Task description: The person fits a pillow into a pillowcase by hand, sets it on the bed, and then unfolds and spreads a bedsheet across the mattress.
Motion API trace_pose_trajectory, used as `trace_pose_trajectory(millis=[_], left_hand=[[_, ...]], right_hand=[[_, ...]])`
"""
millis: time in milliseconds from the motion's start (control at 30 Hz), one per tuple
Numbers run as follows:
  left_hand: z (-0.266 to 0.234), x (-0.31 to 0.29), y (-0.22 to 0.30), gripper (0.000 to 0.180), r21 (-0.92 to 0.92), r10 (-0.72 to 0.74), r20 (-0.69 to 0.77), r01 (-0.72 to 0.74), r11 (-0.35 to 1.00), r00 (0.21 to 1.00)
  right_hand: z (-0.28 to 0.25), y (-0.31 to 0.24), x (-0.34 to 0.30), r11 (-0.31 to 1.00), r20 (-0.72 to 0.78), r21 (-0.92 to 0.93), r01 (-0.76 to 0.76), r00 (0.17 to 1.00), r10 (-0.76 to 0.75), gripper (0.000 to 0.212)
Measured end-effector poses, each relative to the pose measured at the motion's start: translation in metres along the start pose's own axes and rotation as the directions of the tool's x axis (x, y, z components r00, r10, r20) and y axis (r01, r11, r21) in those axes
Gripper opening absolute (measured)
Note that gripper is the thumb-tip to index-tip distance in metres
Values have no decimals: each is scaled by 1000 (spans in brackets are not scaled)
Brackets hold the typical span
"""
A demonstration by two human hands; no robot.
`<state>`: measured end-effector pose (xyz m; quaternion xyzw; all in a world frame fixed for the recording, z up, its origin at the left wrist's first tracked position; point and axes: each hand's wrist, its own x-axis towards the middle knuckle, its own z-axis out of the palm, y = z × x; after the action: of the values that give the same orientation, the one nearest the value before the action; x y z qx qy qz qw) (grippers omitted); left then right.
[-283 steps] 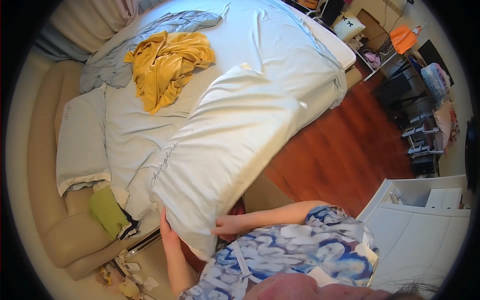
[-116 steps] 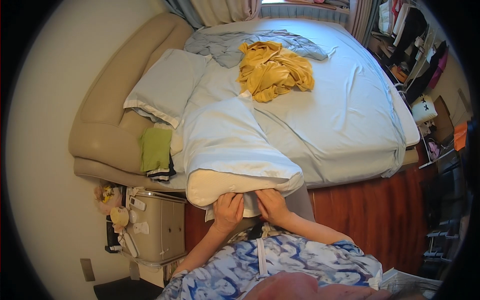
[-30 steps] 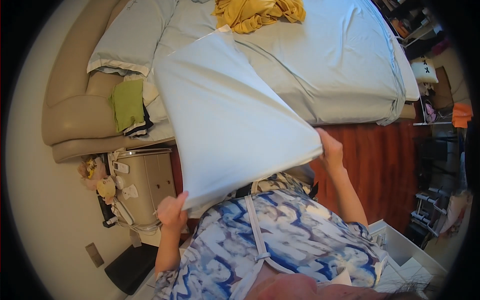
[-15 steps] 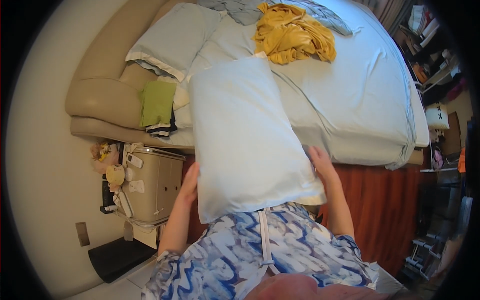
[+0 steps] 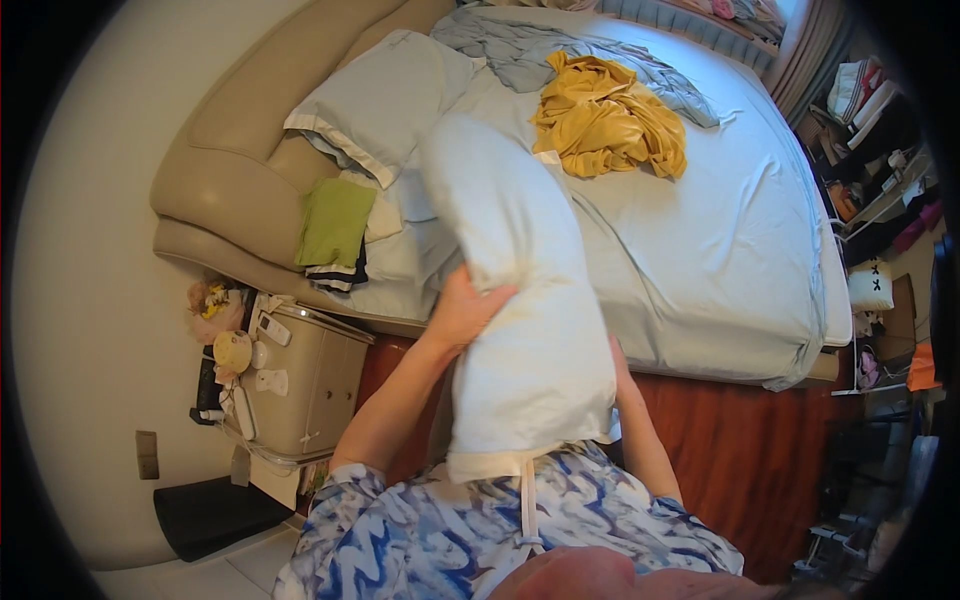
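A pale blue-white pillow is held in front of my body, squeezed narrow and bulging, its far end over the bed. My left hand grips its left side, thumb lying across the top and fingers underneath, partly hidden. On the opposite side, my right hand holds the pillow's right edge, its fingers mostly hidden behind the fabric. The near hem of the pillow touches my patterned shirt. Beyond it lies another pale blue pillow by the headboard.
The bed has a pale blue sheet, a crumpled yellow cloth and a grey cover. Folded green cloth lies by the headboard. To the left stands a bedside cabinet; cluttered shelves line the right.
The pillow has gone from flat and wide to squeezed narrow. My left hand moved right and up onto its side; my right hand moved slightly inward. The view shifted a little.
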<state>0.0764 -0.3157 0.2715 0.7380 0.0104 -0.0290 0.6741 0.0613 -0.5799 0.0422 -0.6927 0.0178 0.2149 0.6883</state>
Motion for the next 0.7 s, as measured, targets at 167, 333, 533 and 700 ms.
trace_pose_trajectory(millis=[167, 333, 533, 700], left_hand=[[88, 39, 0, 51, 165, 198, 213, -235, 958, 957], [158, 35, -36, 66, -85, 231, 499, -219, 972, 835], [55, 52, -216, 70, 332, -86, -74, 106, 937, 994], [72, 37, -222, 68, -210, -585, 425, 704, 679, 691]], right_hand=[[-14, -144, -64, 725, 52, 688, -9, 998, -37, 57], [-60, -146, -97, 622, -144, 775, 113, 990, 0, 58], [-68, -122, -119, 576, -220, 809, 116, 969, 115, 55], [-98, -124, -132, 546, -305, 823, 155, 932, 195, 54]])
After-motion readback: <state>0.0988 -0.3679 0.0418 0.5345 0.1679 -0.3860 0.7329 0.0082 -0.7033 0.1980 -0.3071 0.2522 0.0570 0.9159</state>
